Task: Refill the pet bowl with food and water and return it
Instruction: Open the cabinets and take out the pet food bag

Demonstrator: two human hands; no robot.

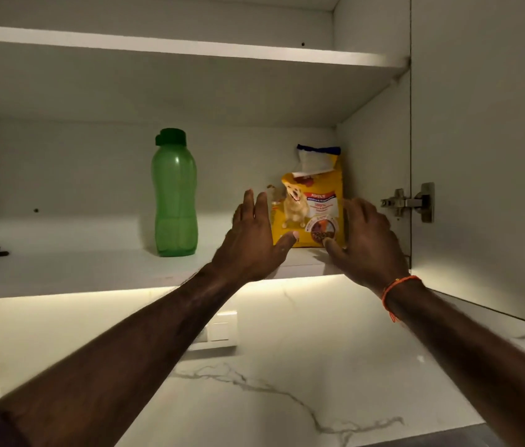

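Note:
A yellow dog food bag (311, 208) with a dog picture stands upright at the right end of the lower cabinet shelf (93, 272), its top folded over. My left hand (251, 243) is raised just left of the bag, fingers spread, thumb near its lower front. My right hand (367, 240) is at the bag's right side, fingers apart, thumb by the lower right corner. Neither hand is closed around the bag. A green water bottle (174, 195) with a dark green cap stands upright further left on the same shelf. No pet bowl is in view.
The white wall cabinet is open, its door (487, 156) swung out on the right with a metal hinge (409, 201). An upper shelf (190, 50) runs above. Below, a lit marble backsplash (287, 382) carries a white switch plate (219, 330).

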